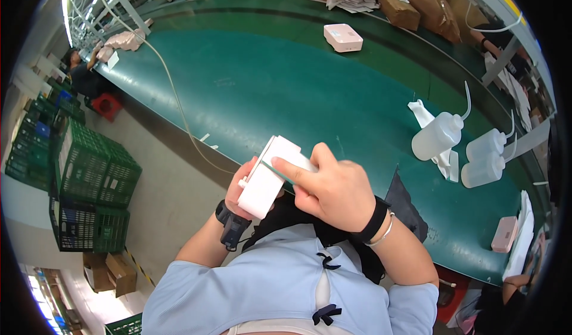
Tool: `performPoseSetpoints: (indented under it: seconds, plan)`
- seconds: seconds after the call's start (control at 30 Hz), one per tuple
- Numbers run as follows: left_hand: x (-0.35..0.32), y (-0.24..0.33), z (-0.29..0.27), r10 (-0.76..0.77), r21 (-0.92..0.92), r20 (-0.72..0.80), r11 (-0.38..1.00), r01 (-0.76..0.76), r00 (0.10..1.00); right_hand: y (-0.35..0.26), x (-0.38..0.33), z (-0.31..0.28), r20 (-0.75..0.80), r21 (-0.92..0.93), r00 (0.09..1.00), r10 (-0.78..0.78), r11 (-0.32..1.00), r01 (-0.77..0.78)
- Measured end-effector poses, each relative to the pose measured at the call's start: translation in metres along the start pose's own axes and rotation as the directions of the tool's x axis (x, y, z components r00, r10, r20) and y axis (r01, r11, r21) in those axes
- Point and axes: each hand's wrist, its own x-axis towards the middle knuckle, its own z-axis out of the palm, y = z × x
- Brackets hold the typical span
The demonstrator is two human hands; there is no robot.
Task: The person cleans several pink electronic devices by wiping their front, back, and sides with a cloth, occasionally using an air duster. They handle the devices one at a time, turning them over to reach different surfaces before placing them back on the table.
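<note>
My left hand (237, 187) is closed around a small pale pink-white box-shaped device (260, 193), tilted just off the near edge of the table. Across the device's upper part reaches my right hand (338, 191), its index finger stretched onto the surface and its other fingers curled. A thin green line runs along the device beneath that finger. Whether the curled fingers hold something, such as a cloth, is hidden. A black band with a small dark unit sits on my left wrist; my right wrist has a black band and a bracelet.
Another pink device (344, 37) lies across the green table (250, 84), and one (505, 234) lies at the right. White squeeze bottles (438, 137) with bent spouts stand by a white cloth (421, 113). A cable (174, 90) hangs at left; green crates (89, 162) stack on the floor. Other people work nearby.
</note>
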Motion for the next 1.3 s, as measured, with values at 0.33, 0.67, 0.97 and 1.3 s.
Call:
performPoseSetpoints:
  seconds: [0.33, 0.67, 0.97, 1.3]
  plan:
    - [0.002, -0.013, 0.020, 0.077, 0.054, -0.108, 0.996, -0.072, 0.991, -0.003, -0.009, 0.003, 0.007, -0.131, 0.992, 0.126, 0.984, -0.124]
    - [-0.016, 0.009, -0.029, 0.104, -0.042, -0.280, 0.992, -0.120, 0.954, 0.071, 0.008, 0.020, 0.133, -0.426, 0.907, 0.399, 0.849, -0.311]
    - [-0.024, 0.021, -0.041, 0.190, 0.075, -0.102, 0.980, -0.183, 0.976, 0.219, 0.112, 0.002, -0.136, -0.427, 0.672, 0.728, 0.569, -0.703]
    - [-0.042, 0.018, -0.074, 0.272, 0.053, -0.378, 0.961, -0.272, 0.885, 0.345, 0.140, 0.026, -0.190, -0.292, 0.547, 0.815, 0.485, -0.824]
